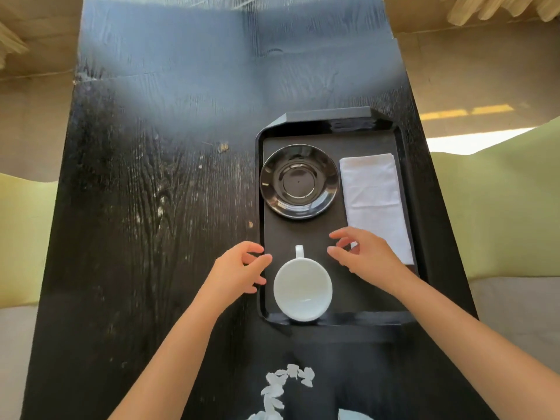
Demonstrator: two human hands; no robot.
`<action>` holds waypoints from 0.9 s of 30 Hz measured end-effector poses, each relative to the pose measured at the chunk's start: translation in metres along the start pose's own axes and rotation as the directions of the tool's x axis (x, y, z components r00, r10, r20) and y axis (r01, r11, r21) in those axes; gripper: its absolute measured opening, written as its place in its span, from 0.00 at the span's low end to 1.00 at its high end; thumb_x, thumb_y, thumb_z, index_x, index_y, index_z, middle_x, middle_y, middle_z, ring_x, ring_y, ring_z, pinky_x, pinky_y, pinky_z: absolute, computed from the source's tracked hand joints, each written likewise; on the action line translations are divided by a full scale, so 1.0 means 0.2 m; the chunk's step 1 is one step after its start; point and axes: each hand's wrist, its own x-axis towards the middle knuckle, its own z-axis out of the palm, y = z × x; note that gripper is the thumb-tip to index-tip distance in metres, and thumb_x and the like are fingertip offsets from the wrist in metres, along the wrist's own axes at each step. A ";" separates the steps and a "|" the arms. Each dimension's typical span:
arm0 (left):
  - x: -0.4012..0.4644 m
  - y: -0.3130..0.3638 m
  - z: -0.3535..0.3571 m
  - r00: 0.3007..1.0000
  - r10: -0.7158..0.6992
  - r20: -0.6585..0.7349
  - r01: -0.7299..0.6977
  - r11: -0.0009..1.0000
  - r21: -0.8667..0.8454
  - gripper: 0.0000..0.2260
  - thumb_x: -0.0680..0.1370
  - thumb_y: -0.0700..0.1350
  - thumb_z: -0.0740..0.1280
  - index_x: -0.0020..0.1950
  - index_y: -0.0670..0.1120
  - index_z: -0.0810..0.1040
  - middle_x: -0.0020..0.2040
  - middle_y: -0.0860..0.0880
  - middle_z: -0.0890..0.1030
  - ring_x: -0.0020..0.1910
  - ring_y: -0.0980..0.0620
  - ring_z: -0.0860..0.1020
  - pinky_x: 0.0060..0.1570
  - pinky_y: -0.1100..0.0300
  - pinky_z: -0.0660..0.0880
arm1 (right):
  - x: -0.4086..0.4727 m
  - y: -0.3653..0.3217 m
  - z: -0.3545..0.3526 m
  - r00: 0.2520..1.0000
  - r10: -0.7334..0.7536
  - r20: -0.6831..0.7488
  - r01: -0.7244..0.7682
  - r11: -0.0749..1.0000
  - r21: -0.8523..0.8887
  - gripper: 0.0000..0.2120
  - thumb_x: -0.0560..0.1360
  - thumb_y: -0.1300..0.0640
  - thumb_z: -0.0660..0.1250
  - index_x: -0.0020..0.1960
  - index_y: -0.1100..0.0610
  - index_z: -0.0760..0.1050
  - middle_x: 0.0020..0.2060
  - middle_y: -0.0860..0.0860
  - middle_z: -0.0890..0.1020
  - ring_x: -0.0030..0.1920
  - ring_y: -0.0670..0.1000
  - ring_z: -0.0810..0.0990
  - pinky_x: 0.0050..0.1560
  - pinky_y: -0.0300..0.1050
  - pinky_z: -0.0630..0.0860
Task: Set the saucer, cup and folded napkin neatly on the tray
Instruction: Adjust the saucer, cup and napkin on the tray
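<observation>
A black tray [336, 125] lies on the right half of a dark wooden table. On its far left part sits a glossy black saucer [299, 181]. A folded white napkin [374, 195] lies along the tray's right side. A white cup [302, 288] stands upright at the tray's near left corner, its handle pointing away from me. My left hand [239, 268] hovers just left of the cup with fingers apart, holding nothing. My right hand [368, 256] hovers just right of the cup, fingers spread and empty, partly over the napkin's near end.
The dark table [151, 207] stretches away from me, with bare wood to the left of the tray. Pale green cushions [500, 207] flank the table on both sides. My dark clothing with a white pattern [285, 386] shows at the bottom edge.
</observation>
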 end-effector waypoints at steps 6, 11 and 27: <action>-0.13 -0.09 0.10 0.995 0.038 0.092 -0.031 0.997 -0.067 0.17 0.76 0.42 0.67 0.65 0.51 0.74 0.52 0.50 0.81 0.44 0.55 0.83 0.41 0.62 0.81 | -0.19 0.03 0.08 0.978 0.032 0.206 -0.074 0.977 0.198 0.15 0.73 0.58 0.68 0.58 0.47 0.75 0.47 0.46 0.82 0.39 0.48 0.85 0.35 0.38 0.82; -0.12 -0.10 0.14 0.994 0.109 -0.003 -0.109 0.992 -0.056 0.20 0.74 0.40 0.69 0.65 0.52 0.75 0.51 0.53 0.82 0.43 0.55 0.83 0.40 0.63 0.81 | -0.20 0.04 0.10 0.997 0.018 0.078 -0.037 0.969 0.245 0.14 0.72 0.62 0.68 0.54 0.49 0.77 0.46 0.49 0.83 0.39 0.49 0.85 0.33 0.36 0.81; -0.02 0.00 0.19 0.960 0.253 -0.116 -0.258 0.966 -0.030 0.20 0.75 0.40 0.69 0.65 0.54 0.75 0.51 0.54 0.81 0.45 0.55 0.81 0.44 0.60 0.80 | -0.10 0.03 0.07 0.990 -0.026 -0.142 0.051 0.984 0.173 0.14 0.73 0.58 0.69 0.58 0.49 0.76 0.45 0.46 0.80 0.40 0.49 0.83 0.38 0.40 0.82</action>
